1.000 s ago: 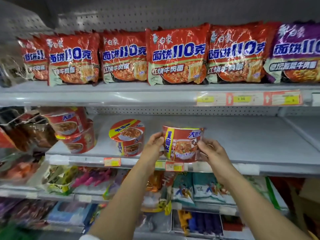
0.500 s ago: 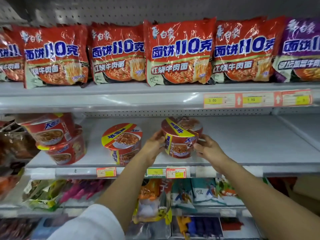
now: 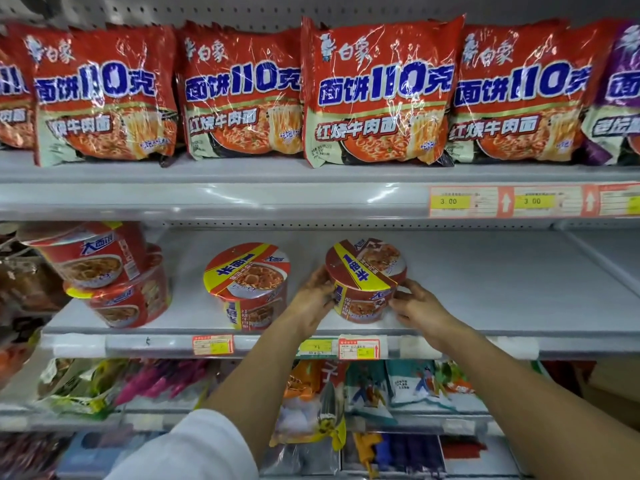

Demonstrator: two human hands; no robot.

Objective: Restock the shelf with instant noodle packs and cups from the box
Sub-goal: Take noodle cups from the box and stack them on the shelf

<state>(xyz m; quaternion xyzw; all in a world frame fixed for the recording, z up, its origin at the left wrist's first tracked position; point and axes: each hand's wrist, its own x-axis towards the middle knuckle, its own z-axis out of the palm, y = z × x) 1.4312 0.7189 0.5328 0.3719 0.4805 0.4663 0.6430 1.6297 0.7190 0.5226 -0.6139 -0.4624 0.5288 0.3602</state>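
Note:
A red noodle cup (image 3: 363,278) with a yellow band across its lid stands on the middle shelf (image 3: 485,299). My left hand (image 3: 313,299) grips its left side and my right hand (image 3: 420,308) grips its right side. Another red cup (image 3: 247,284) of the same kind stands just to the left, apart from it. Two stacked red cups (image 3: 104,275) lean at the shelf's left end. Red noodle packs (image 3: 377,95) line the top shelf. The box is not in view.
The middle shelf is bare to the right of the held cup. Price tags (image 3: 358,348) run along its front edge. A purple pack (image 3: 620,95) sits at the top right. Below, a lower shelf holds mixed snack bags (image 3: 367,393).
The cup was held tilted at the shelf's front edge; both hands have carried it onto the shelf and turned it upright. The camera has moved closer.

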